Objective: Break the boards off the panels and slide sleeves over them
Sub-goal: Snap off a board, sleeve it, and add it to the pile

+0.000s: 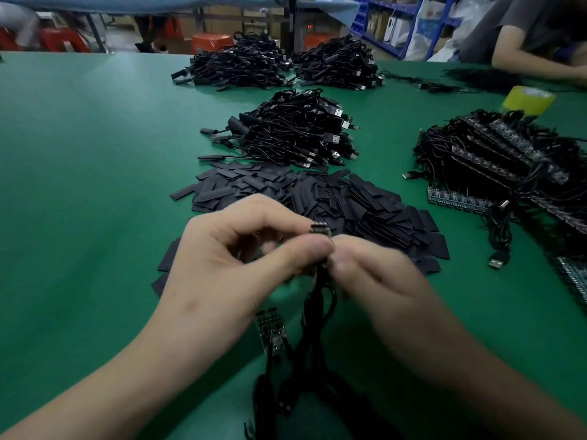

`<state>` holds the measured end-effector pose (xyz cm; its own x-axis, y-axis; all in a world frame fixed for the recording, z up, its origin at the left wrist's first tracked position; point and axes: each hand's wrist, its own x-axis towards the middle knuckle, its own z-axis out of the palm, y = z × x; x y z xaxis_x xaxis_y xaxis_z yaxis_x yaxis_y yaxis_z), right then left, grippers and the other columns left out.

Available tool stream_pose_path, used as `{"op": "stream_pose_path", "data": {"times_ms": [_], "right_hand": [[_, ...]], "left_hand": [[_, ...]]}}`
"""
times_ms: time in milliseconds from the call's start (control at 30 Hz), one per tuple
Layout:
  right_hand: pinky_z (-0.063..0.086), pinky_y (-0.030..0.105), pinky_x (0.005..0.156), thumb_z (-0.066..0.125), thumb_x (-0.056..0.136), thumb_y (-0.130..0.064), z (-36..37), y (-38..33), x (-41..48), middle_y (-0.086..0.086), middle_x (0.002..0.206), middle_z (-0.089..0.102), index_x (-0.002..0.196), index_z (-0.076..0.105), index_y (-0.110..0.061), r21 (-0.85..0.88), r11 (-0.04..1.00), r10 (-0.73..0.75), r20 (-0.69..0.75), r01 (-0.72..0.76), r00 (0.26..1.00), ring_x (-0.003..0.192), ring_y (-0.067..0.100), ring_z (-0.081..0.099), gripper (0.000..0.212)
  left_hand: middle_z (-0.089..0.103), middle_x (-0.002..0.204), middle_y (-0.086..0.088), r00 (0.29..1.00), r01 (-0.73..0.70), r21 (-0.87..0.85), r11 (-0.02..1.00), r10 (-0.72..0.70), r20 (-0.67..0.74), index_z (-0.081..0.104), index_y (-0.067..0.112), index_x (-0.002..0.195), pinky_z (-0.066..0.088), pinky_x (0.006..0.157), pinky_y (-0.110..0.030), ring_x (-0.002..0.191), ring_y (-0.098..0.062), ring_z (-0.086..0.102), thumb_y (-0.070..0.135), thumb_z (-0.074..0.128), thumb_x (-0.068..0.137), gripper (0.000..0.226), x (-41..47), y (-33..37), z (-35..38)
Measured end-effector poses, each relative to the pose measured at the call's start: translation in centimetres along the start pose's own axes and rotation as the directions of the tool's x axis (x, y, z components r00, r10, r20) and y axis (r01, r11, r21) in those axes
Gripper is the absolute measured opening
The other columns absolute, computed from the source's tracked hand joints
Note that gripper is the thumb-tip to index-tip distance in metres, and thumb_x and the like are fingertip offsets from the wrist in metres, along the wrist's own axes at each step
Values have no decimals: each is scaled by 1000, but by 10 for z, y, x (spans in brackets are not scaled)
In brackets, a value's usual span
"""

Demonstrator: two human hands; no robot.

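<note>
Head view shows both hands meeting above the near middle of the table [79, 185]. The left hand [228, 258] has its fingers curled, and its thumb and forefinger pinch a small board [319, 230]. The right hand [374, 274], blurred, pinches the same piece from the other side, its fingertips almost touching those of the left. The board stands nearly upright, with its top end just above the thumbs, and its black cable [309, 338] hangs down toward the near edge. The heap of flat black sleeves [317, 195] lies directly behind the hands, toward the far edge, near to both. I think a sleeve must come down over the free top end, along this upright axis. Whether a sleeve is already on it, I cannot tell. The panels [457, 198] lie by the right edge.
</note>
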<state>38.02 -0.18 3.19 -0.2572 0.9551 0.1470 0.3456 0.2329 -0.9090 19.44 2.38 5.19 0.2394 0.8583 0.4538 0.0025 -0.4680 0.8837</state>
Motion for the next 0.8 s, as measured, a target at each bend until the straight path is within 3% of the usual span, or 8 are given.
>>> {"op": "stream_pose_path", "data": {"times_ms": [100, 200, 300, 367, 500, 633, 700, 800], "right_hand": [[53, 48, 90, 44, 103, -51, -6, -6, -2, 1, 101, 75, 108, 75, -28, 135, 991, 11, 95, -24, 995, 96, 21, 68, 38], [58, 30, 78, 54, 103, -33, -1, -7, -2, 1, 86, 75, 94, 72, -23, 216, 976, -64, 119, 37, 991, 83, 17, 72, 22], [54, 31, 55, 53, 98, -30, -12, -9, 3, -1, 62, 59, 82, 68, -22, 499, 866, -1, 66, -32, 998, 53, 18, 62, 23], [46, 27, 40, 51, 98, -32, -26, -9, 5, 0, 60, 47, 80, 63, -17, 583, 807, 76, 56, -94, 996, 38, 14, 47, 26], [32, 18, 35, 52, 100, -36, -44, -1, 7, 0, 60, 41, 79, 58, -15, 464, 859, 226, 34, -216, 973, 34, 9, 29, 30], [29, 19, 36, 44, 106, -29, -38, 7, 7, -1, 58, 41, 79, 60, -16, 272, 931, 250, 13, -244, 968, 37, 11, 29, 34], [29, 21, 37, 43, 108, -29, -35, 9, 7, -1, 58, 40, 80, 60, -16, 197, 954, 224, 34, -227, 974, 39, 11, 30, 35], [30, 20, 39, 44, 108, -31, -30, 10, 5, -2, 59, 40, 84, 64, -18, 121, 973, 189, 64, -196, 980, 41, 9, 31, 34]], "left_hand": [[63, 78, -3, 995, 61, 45, 997, -57, -86, 75, 31, 76, 45, 64, -29, 68, -18, 54, 41, 78, 75, 10, -3, -6, 1], [68, 82, 8, 995, 73, 101, 992, -66, -68, 74, 35, 80, 49, 72, -23, 77, -5, 64, 46, 65, 88, 16, -4, -7, 3], [70, 92, 14, 996, 78, 357, 931, -61, -58, 75, 37, 94, 49, 78, -22, 90, -7, 67, 43, 60, 96, 16, -4, -17, 0], [64, 97, 19, 996, 50, 567, 822, -82, 30, 75, 37, 103, 48, 81, -19, 92, -5, 62, 38, 65, 94, 14, -5, -23, -2], [56, 103, 19, 979, -41, 787, 616, -132, 155, 72, 40, 114, 49, 90, -32, 101, -8, 55, 42, 61, 88, 28, -2, -26, -7], [59, 94, 19, 942, -61, 823, 565, -240, 235, 74, 44, 103, 51, 85, -37, 96, -8, 56, 65, 60, 77, 37, 7, -18, -19], [59, 93, 19, 923, -129, 846, 517, -249, 293, 75, 45, 101, 49, 84, -35, 95, -8, 52, 68, 62, 76, 37, 8, -18, -20], [58, 93, 20, 929, -135, 837, 531, -226, 293, 75, 44, 94, 46, 83, -32, 96, -5, 50, 62, 68, 78, 26, 7, -19, -19]]}}
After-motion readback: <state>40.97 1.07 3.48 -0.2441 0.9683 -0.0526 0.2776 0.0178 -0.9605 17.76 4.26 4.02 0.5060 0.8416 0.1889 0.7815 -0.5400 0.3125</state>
